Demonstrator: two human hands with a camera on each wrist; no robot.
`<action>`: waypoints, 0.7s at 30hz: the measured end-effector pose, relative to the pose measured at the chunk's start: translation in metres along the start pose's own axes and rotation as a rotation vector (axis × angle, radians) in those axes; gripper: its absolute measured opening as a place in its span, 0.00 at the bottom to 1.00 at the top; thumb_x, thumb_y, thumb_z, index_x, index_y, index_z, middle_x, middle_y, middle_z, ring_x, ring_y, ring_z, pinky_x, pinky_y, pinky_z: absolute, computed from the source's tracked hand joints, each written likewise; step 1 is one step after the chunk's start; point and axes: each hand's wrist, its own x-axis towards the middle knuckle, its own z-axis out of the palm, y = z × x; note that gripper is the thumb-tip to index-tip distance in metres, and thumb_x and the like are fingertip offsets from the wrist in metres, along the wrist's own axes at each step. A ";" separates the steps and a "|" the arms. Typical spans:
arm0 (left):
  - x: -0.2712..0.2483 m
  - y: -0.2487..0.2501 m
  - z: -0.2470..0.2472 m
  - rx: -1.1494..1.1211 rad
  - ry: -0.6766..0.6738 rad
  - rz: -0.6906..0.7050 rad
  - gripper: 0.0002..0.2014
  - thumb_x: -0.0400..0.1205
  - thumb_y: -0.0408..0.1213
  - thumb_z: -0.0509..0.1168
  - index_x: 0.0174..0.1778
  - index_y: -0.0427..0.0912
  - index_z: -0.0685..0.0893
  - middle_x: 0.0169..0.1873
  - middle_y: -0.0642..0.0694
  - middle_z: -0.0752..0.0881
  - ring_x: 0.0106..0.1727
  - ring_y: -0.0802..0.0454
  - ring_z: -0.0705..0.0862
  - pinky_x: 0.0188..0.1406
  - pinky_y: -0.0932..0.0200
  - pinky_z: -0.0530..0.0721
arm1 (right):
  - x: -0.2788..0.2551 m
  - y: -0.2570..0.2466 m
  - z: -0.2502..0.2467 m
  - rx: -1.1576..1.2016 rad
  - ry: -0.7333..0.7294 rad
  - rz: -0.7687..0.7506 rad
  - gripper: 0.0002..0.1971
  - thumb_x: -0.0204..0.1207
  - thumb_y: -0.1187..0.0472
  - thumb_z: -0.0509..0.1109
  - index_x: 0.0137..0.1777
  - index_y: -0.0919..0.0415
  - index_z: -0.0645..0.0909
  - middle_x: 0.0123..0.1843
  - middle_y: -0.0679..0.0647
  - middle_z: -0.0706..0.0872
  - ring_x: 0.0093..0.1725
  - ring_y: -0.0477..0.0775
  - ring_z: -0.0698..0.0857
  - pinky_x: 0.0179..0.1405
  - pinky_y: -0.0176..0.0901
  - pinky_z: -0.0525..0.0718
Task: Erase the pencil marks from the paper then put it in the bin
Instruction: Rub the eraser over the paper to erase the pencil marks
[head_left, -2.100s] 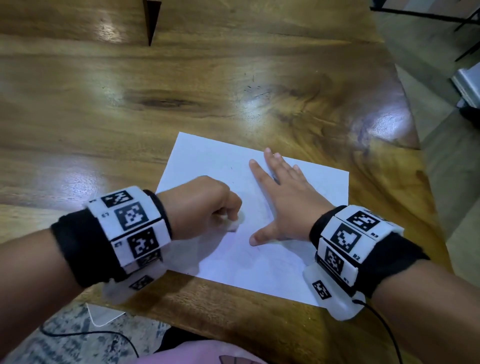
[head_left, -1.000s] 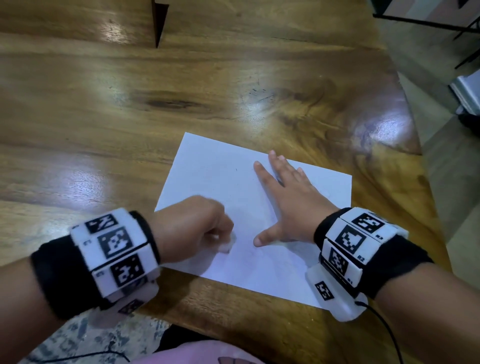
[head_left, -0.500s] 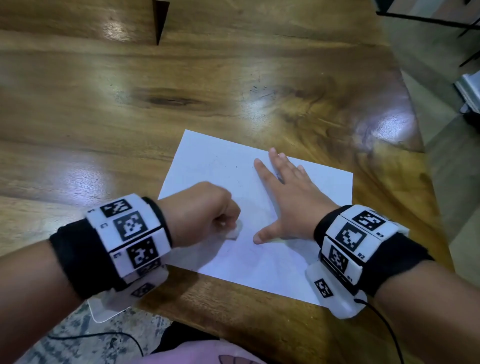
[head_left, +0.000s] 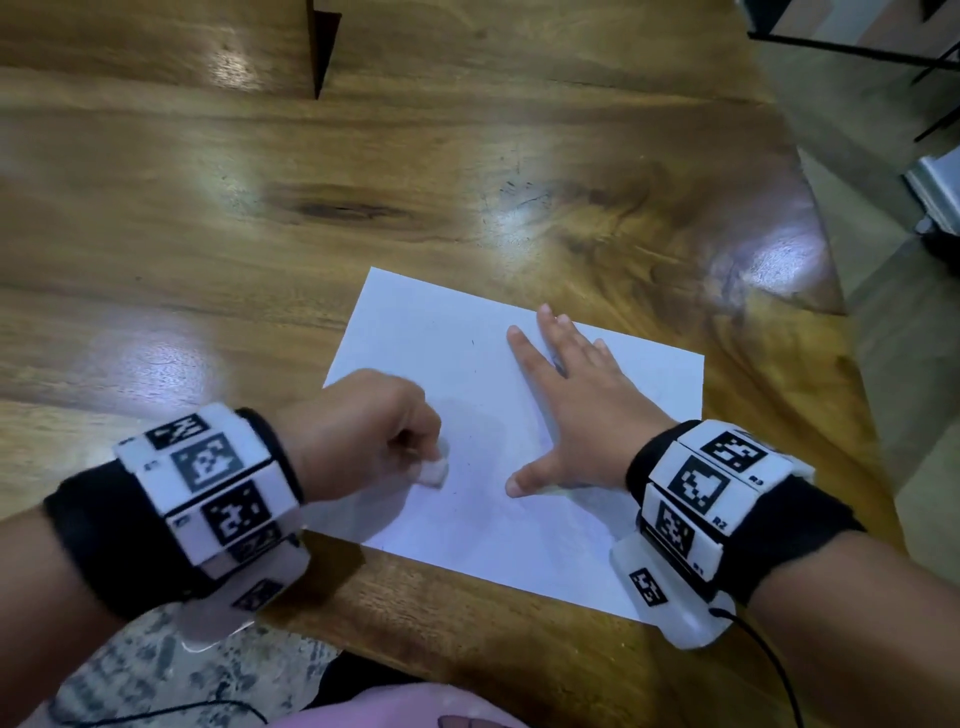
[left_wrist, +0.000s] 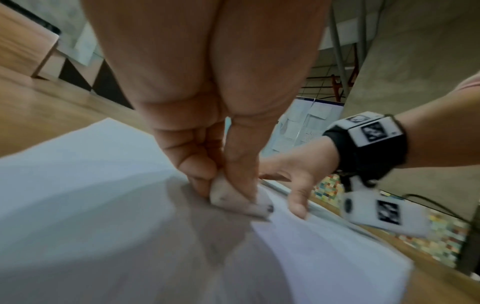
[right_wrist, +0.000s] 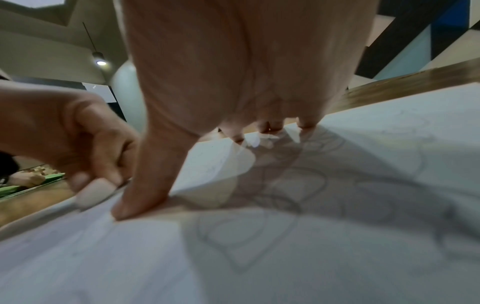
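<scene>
Rubbing continues: left hand (head_left: 363, 431) pinching eraser (head_left: 434, 473), shifted slightly back toward near-left part of paper (head_left: 467, 332) on counter (head_left: 208, 234). Right hand (head_left: 576, 400) stays spread flat, pinning sheet. Pencil marks (right_wrist: 285, 195) remain; erasing unfinished.

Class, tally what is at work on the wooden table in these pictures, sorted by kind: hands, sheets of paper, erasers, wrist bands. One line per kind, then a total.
Hands: 2, left hand and right hand
Sheets of paper: 1
Erasers: 1
Wrist bands: 2, left band, right band
Total: 6
</scene>
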 end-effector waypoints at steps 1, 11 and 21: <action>0.008 -0.001 -0.004 0.011 0.051 -0.017 0.03 0.68 0.36 0.70 0.31 0.46 0.82 0.26 0.55 0.76 0.31 0.55 0.75 0.29 0.74 0.65 | 0.000 0.000 0.000 0.002 0.000 0.000 0.68 0.58 0.32 0.76 0.81 0.49 0.26 0.79 0.52 0.19 0.79 0.50 0.24 0.79 0.48 0.32; -0.006 0.001 0.005 -0.035 -0.019 0.027 0.05 0.67 0.41 0.73 0.32 0.45 0.87 0.30 0.53 0.81 0.33 0.58 0.79 0.31 0.80 0.67 | 0.000 0.000 0.000 0.003 0.006 -0.002 0.68 0.58 0.32 0.76 0.81 0.49 0.26 0.80 0.53 0.20 0.80 0.51 0.24 0.81 0.49 0.32; -0.010 0.009 0.012 -0.027 -0.144 0.042 0.06 0.70 0.29 0.68 0.35 0.45 0.87 0.34 0.53 0.81 0.39 0.57 0.81 0.37 0.67 0.73 | 0.000 0.000 0.000 0.004 0.010 -0.001 0.68 0.58 0.32 0.76 0.81 0.49 0.26 0.80 0.52 0.20 0.80 0.50 0.25 0.80 0.48 0.32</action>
